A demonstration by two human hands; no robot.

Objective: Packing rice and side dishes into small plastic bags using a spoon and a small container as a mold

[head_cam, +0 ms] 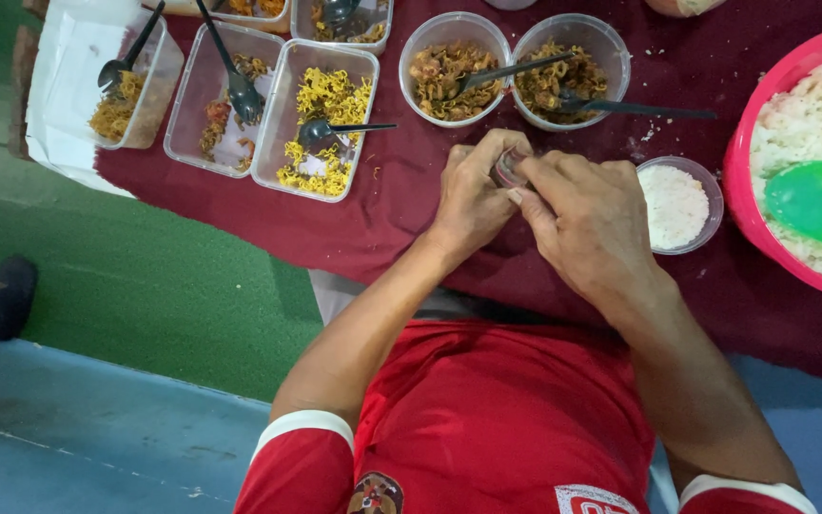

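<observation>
Closest to us is our red shirt (497,419), then both hands over the dark red tablecloth (382,205). Our left hand (473,195) and right hand (587,224) are curled together, pinching a small clear plastic cup (509,168) between the fingertips. Just right sits a small round tub of white rice (675,205), beside the big pink rice basin (792,181). Two round clear bowls of fried bits (516,67) and rectangular noodle trays (321,119) crowd the far side, so there's little free cloth.

Single head-worn view, looking steeply down from above the wearer's chest. Close range: both hands near frame centre, over a maroon cloth (382,205) bearing food containers along the top edge. Green floor (135,276) at frame left. No second view; nothing shared.
</observation>
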